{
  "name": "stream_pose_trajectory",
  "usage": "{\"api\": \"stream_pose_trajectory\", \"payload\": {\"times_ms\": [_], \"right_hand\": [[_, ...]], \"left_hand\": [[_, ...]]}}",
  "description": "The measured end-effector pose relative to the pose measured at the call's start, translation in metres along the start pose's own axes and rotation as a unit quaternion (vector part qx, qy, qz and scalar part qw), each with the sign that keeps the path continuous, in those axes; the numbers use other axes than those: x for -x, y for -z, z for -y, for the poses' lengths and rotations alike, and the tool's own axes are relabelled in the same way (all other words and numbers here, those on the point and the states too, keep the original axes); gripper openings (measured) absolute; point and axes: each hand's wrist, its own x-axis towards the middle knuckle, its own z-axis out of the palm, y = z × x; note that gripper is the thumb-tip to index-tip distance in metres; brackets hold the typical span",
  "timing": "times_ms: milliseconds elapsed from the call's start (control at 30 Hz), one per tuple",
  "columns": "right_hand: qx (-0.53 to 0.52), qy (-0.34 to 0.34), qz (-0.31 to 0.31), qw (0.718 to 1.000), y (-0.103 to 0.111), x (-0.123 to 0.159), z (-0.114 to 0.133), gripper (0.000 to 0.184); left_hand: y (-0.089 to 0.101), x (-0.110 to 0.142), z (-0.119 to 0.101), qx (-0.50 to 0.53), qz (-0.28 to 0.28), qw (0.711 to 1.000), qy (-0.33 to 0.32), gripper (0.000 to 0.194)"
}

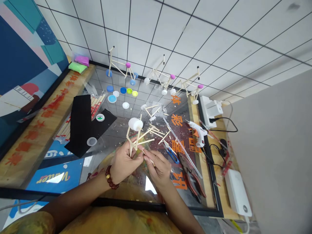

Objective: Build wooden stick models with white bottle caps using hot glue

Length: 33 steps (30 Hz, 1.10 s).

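My left hand [123, 162] is closed round a small frame of thin wooden sticks [136, 139] topped by a white bottle cap [135, 123]. It wears a bracelet of dark red beads at the wrist. My right hand [158, 165] pinches a short wooden stick [148, 157] just to the right of that frame, touching its lower end. Both hands hover over a glass-topped table [117, 130] near its front edge.
Three finished stick bicycles [120, 66] with cap wheels stand at the wall. Loose coloured caps [123, 91], a black sheet [83, 125], a chopstick bundle [96, 104], blue snips [170, 152], pliers [192, 178], a white glue gun [198, 131] and a power strip [237, 191] lie around.
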Motion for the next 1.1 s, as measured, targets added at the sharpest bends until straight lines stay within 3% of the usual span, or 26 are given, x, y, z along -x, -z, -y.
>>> {"api": "stream_pose_trajectory", "payload": {"times_ms": [333, 467, 667, 933, 1100], "right_hand": [[-0.041, 0.035, -0.014, 0.998, -0.0036, -0.0017, -0.0007, 0.041], [-0.071, 0.004, -0.020, 0.997, -0.0036, -0.0018, 0.0006, 0.035], [-0.074, -0.068, -0.041, 0.994, -0.0011, 0.0004, -0.0040, 0.030], [-0.021, 0.034, -0.036, 0.999, 0.0008, -0.0009, -0.0015, 0.046], [-0.021, 0.060, -0.032, 0.997, -0.0031, -0.0009, 0.0006, 0.051]], "left_hand": [[0.0025, 0.0020, 0.0019, -0.057, -0.017, 0.996, -0.066, 0.040], [0.0028, -0.0007, 0.0013, -0.025, -0.028, 0.997, -0.073, 0.032], [0.0018, -0.0034, -0.0038, 0.038, -0.015, 0.998, -0.038, 0.039], [0.0011, -0.0032, 0.0035, 0.042, -0.006, 0.999, -0.024, 0.045], [0.0005, -0.0035, -0.0019, 0.066, -0.007, 0.998, -0.004, 0.044]]}}
